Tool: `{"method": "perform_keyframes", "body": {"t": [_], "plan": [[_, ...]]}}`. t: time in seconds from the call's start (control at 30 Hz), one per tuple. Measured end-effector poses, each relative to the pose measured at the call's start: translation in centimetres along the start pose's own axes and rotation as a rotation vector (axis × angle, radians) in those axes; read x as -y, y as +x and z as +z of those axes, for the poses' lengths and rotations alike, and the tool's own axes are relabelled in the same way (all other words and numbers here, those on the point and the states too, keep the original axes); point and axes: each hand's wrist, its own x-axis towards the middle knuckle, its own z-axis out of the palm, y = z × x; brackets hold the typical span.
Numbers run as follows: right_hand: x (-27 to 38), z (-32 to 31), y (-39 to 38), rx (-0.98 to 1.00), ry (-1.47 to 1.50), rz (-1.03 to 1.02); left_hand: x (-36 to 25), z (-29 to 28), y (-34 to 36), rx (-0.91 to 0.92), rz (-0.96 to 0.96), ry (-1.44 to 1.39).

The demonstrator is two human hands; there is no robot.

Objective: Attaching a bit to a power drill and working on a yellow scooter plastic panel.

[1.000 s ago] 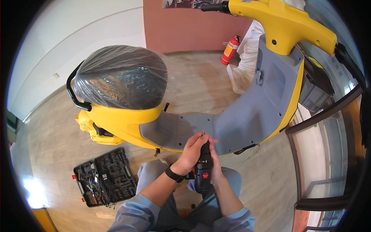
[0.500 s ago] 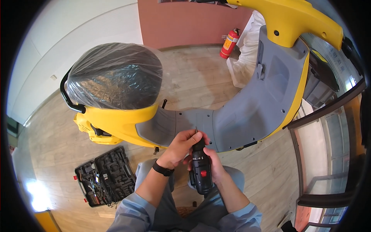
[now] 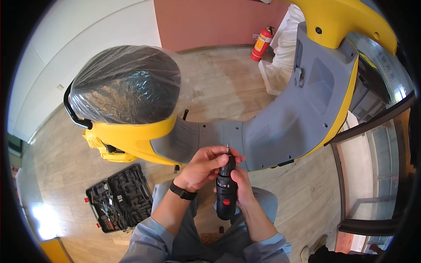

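Observation:
A black cordless drill (image 3: 226,188) with a red switch points away from me, over my lap and close to the scooter's near side. My left hand (image 3: 204,168) is closed around its chuck end, thumb pressed near the front. A slim metal bit (image 3: 228,149) sticks out beyond the chuck. My right hand (image 3: 244,186) grips the drill body from the right side; its lower fingers are hidden. Just beyond the bit lies the grey footboard (image 3: 221,133) of a yellow scooter (image 3: 136,139), with dark screws or screw holes along it.
An open tool case (image 3: 127,197) with tools and a cable lies on the floor at left. Clear plastic covers the scooter's seat (image 3: 127,85). A red fire extinguisher (image 3: 262,44) stands beyond. Another person's shoe (image 3: 318,245) shows at lower right, near a glass door (image 3: 368,171).
More of the bit now shows above my left fingers, and the drill's front has shifted slightly right. The view has moved a little. Another person's shoes and dark clothing have appeared at lower right.

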Motion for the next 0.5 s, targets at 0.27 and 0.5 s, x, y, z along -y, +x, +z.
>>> {"method": "perform_keyframes", "body": {"t": [0.27, 0.5], "plan": [[-0.5, -1.1, 0.4, -0.010, -0.014, -0.089, 0.8, 0.6, 0.0, -0.153, 0.031, -0.033], [0.3, -0.2, -0.2, 0.011, -0.073, -0.148, 1.2, 0.0, 0.0, -0.090, 0.228, 0.203]]}}
